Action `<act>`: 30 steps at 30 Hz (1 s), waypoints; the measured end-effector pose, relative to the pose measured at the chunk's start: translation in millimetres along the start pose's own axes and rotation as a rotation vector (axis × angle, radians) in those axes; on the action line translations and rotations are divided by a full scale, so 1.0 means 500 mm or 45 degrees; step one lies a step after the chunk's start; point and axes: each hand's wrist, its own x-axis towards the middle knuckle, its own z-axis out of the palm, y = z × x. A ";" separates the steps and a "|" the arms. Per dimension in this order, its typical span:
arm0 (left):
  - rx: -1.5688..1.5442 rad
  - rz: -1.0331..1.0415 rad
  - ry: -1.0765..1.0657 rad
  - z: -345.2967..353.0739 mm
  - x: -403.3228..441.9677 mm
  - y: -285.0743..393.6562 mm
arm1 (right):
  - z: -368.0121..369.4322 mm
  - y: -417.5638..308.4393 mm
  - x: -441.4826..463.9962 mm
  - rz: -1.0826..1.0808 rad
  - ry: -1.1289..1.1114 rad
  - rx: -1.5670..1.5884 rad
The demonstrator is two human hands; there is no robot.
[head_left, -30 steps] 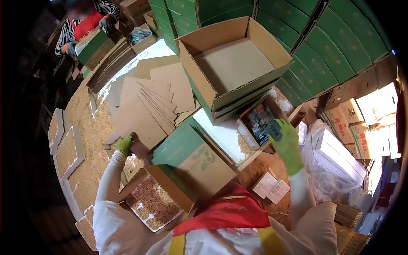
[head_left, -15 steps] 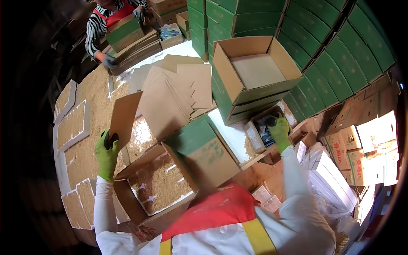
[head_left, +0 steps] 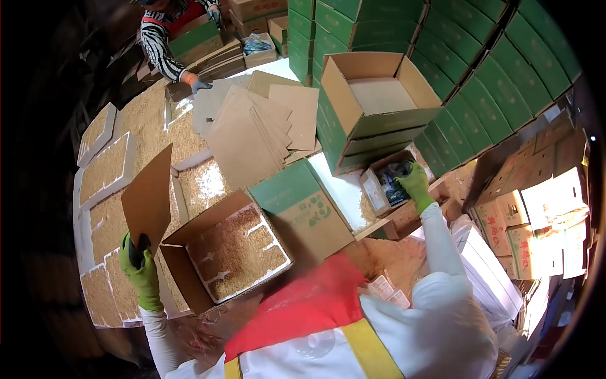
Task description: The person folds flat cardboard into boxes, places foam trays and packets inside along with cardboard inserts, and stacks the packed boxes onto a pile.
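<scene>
My left hand (head_left: 140, 271), in a green and dark glove, grips the lower edge of a brown cardboard sheet (head_left: 148, 196) raised beside an open carton. That carton (head_left: 205, 309) holds a white tray filled with brown granular material (head_left: 237, 252). On the right, my right hand (head_left: 413, 184) reaches into a small box (head_left: 375, 194) of small blue packets (head_left: 394, 189); its fingertips are partly hidden among them, with the fingers bent together. A flattened green and brown carton (head_left: 309, 211) lies between the two boxes.
Cardboard sheets (head_left: 246, 132) are fanned across the table. Behind the packet box stand stacked open cartons (head_left: 379, 120), with green boxes (head_left: 480, 95) beyond. Filled trays (head_left: 104, 174) lie at left. A co-worker (head_left: 167, 41) reaches toward the sheets. White foam boxes (head_left: 476, 271) are at right.
My left hand has lifted the cardboard sheet off the pile and carried it left. My right hand stays at the packet box. The co-worker's hand has moved toward the sheets, and the view has shifted.
</scene>
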 end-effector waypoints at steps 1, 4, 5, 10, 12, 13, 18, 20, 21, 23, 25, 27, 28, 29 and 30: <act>0.078 0.022 -0.038 -0.004 -0.002 0.013 | 0.006 0.014 0.006 0.063 0.000 -0.002; 0.251 0.115 -0.115 -0.016 0.008 0.083 | 0.004 0.033 0.027 0.124 -0.111 0.014; 0.266 0.157 -0.111 -0.016 0.006 0.097 | -0.003 0.036 0.033 0.117 -0.113 -0.006; 0.288 0.093 -0.097 -0.027 -0.030 0.111 | -0.046 0.064 0.039 0.040 0.199 -0.037; 0.381 0.137 -0.072 -0.032 -0.035 0.106 | -0.133 -0.104 0.032 0.096 0.332 0.067; 0.370 0.160 -0.055 -0.022 -0.032 0.104 | -0.118 -0.150 0.024 -0.031 0.422 0.481; 0.537 0.293 -0.142 -0.009 -0.007 0.219 | -0.086 -0.662 -0.153 -1.345 0.063 0.795; 0.746 0.492 -0.437 -0.006 -0.042 0.243 | 0.012 -0.699 -0.213 -1.520 -0.253 0.531; 0.738 0.585 -0.607 0.011 -0.060 0.247 | 0.032 -0.684 -0.209 -1.472 -0.303 0.530; 0.757 0.578 -1.137 0.057 -0.107 0.247 | -0.023 -0.673 -0.181 -1.201 -0.302 0.578; 0.469 0.500 -1.355 0.096 -0.125 0.224 | -0.082 -0.651 -0.143 -0.964 -0.330 0.544; 0.225 0.423 -1.435 0.117 -0.138 0.190 | -0.063 -0.601 -0.120 -0.673 -0.436 1.024; 0.134 0.367 -1.413 0.126 -0.146 0.174 | -0.061 -0.587 -0.115 -0.637 -0.431 0.997; 0.046 0.320 -1.395 0.125 -0.145 0.166 | -0.062 -0.577 -0.113 -0.594 -0.421 0.975; -0.076 0.248 -1.278 0.101 -0.142 0.158 | -0.062 -0.567 -0.109 -0.634 -0.423 0.917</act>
